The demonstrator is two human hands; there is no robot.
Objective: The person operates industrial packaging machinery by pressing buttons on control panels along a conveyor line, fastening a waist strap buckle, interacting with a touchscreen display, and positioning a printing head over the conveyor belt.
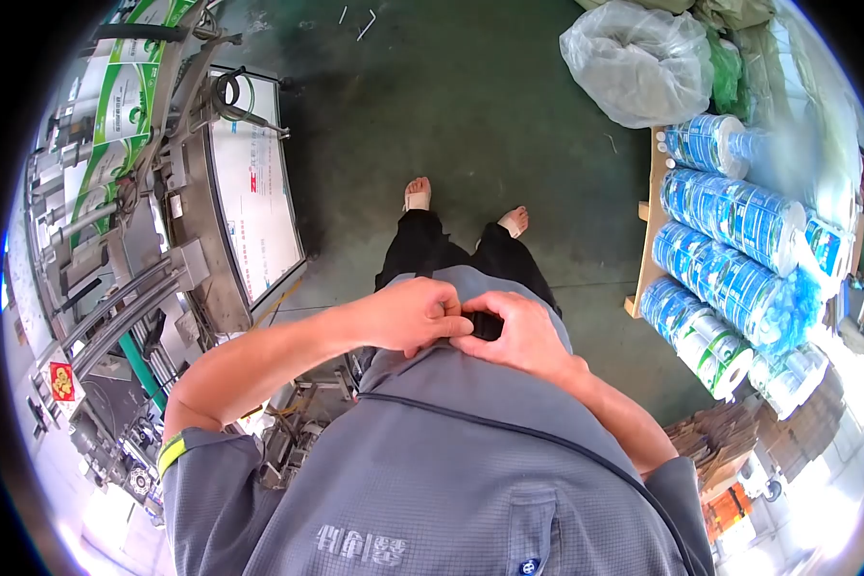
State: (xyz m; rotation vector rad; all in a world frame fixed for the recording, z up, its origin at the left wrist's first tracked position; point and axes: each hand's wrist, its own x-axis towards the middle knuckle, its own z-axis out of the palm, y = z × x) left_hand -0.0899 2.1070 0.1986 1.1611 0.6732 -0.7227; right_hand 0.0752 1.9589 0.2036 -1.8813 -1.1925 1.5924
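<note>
Both of my hands meet in front of my waist, over the grey shirt. My left hand is closed, thumb and fingers pinched, its fingertips against the right hand; what it pinches is hidden. My right hand curls around a small black object whose kind I cannot make out. A thin black cord runs diagonally across the shirt below the hands. Beyond the hands show my black trousers.
At left stands a machine with green-and-white printed film and a white panel. On the right, blue-printed film rolls lie on a wooden pallet, beside a clear plastic bag. Flattened cardboard sits behind at lower right.
</note>
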